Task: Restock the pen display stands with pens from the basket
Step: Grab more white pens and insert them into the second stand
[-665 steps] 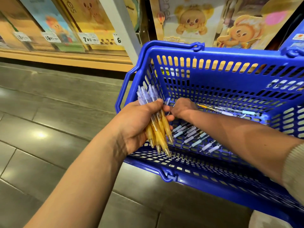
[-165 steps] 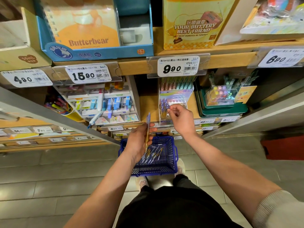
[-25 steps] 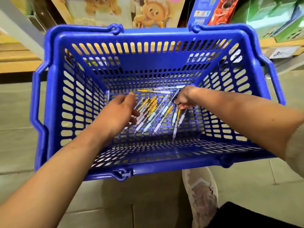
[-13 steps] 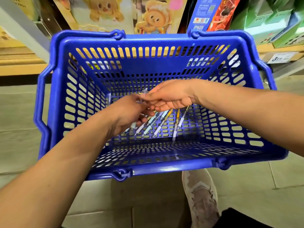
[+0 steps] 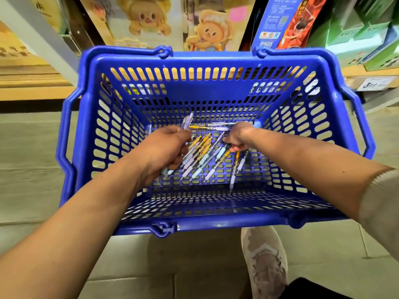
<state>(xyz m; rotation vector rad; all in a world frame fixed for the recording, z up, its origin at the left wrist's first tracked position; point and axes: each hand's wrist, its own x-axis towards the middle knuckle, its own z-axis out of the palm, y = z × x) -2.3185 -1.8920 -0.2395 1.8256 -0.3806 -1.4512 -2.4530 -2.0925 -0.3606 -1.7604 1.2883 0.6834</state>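
A blue plastic basket [image 5: 207,59] stands on the floor below me, with several loose pens [image 5: 200,160] lying on its slotted bottom, yellow, lilac and pale blue ones. My left hand [image 5: 164,149] is inside the basket at the left of the pile, closed around a clear lilac pen [image 5: 186,123] whose top sticks up past my fingers. My right hand [image 5: 238,139] reaches into the pile from the right, its fingers pinching a pen there. The pen display stands are out of view.
Behind the basket, low wooden shelves hold cartoon-bear boxes [image 5: 209,29], a blue-and-red box [image 5: 280,22] and green boxes [image 5: 362,33]. A price tag [image 5: 373,84] hangs at the right. My pale shoe [image 5: 265,262] rests on the tiled floor just in front of the basket.
Half a second ago both hands met above the pens. Now they have parted: the left keeps a lilac pen, the right has gone back down into the pile.
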